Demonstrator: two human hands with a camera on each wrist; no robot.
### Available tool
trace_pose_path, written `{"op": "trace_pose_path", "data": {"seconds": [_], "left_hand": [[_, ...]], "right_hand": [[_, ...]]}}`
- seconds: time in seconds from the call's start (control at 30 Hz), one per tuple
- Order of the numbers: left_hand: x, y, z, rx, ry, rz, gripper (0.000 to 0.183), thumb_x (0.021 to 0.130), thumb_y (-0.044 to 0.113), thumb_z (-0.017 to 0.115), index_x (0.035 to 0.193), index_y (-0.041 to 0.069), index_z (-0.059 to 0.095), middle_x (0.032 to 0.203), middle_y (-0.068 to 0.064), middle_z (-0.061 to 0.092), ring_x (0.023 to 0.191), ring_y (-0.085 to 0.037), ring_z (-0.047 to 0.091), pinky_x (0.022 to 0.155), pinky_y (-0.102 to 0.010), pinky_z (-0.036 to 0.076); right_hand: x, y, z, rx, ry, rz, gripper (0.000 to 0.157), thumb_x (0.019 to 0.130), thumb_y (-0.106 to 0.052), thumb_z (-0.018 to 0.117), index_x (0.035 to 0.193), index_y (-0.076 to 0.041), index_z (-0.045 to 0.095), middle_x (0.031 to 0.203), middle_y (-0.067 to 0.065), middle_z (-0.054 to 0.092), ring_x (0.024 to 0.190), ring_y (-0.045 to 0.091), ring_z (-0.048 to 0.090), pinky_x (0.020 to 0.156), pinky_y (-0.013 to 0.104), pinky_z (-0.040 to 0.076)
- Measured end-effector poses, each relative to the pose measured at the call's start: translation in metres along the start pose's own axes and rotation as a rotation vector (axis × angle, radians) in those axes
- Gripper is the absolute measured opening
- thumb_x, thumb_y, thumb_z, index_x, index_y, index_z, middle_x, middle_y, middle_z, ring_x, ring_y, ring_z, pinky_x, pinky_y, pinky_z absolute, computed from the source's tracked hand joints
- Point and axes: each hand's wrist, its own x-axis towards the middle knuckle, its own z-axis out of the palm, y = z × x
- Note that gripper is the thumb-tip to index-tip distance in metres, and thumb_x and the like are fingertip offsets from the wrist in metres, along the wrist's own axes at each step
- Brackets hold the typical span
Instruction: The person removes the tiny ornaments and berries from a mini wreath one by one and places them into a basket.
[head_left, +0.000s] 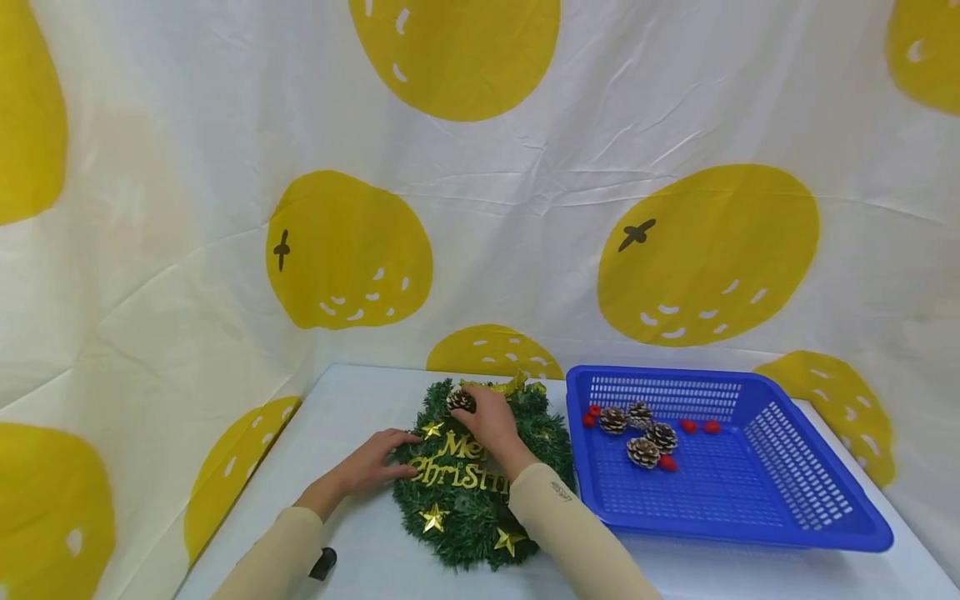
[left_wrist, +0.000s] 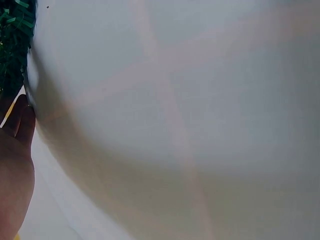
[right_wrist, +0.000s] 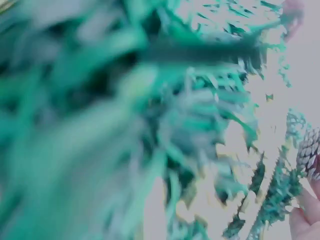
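Note:
A green tinsel wreath (head_left: 465, 508) with gold "Merry Christmas" lettering (head_left: 450, 473) and gold stars (head_left: 433, 518) lies on the white table. At its upper part, my right hand (head_left: 489, 417) pinches a white-tipped pine cone (head_left: 460, 401) between thumb and fingers. The same pine cone (right_wrist: 309, 150) shows at the right edge of the right wrist view, beside blurred green tinsel. My left hand (head_left: 375, 462) rests at the wreath's left edge with fingers spread and fairly straight. In the left wrist view, part of this hand (left_wrist: 17, 150) appears beside the tinsel (left_wrist: 15, 45).
To the right of the wreath stands a blue plastic basket (head_left: 813, 467) holding several pine cones (head_left: 643, 452) and red pieces (head_left: 711, 427). A gold ribbon (head_left: 512, 383) sits at the wreath's top. Near the left forearm lies a small black object (head_left: 323, 564). A fruit-patterned cloth (head_left: 525, 250) hangs behind.

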Motion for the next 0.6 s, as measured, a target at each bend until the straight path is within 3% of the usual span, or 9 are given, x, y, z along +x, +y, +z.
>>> {"op": "trace_pose_path", "data": {"seconds": [0.4, 0.6], "left_hand": [[-0.002, -0.004, 0.0, 0.001, -0.002, 0.011, 0.055, 0.092, 0.043, 0.066, 0.135, 0.011, 0.056, 0.132, -0.013, 0.055, 0.124, -0.037, 0.048, 0.101, -0.058, 0.038], [-0.003, -0.003, -0.001, -0.005, -0.003, 0.016, 0.057, 0.092, 0.042, 0.066, 0.136, 0.008, 0.055, 0.133, -0.015, 0.054, 0.125, -0.038, 0.047, 0.101, -0.058, 0.037]], "right_hand": [[-0.001, -0.006, -0.029, 0.054, 0.011, 0.023, 0.052, 0.093, -0.03, 0.068, 0.138, -0.007, 0.055, 0.138, 0.014, 0.054, 0.124, 0.034, 0.052, 0.096, 0.048, 0.047], [-0.002, -0.005, -0.049, 0.098, 0.039, 0.022, 0.05, 0.093, -0.028, 0.07, 0.135, -0.005, 0.057, 0.132, 0.015, 0.057, 0.115, 0.034, 0.057, 0.089, 0.048, 0.049]]}}
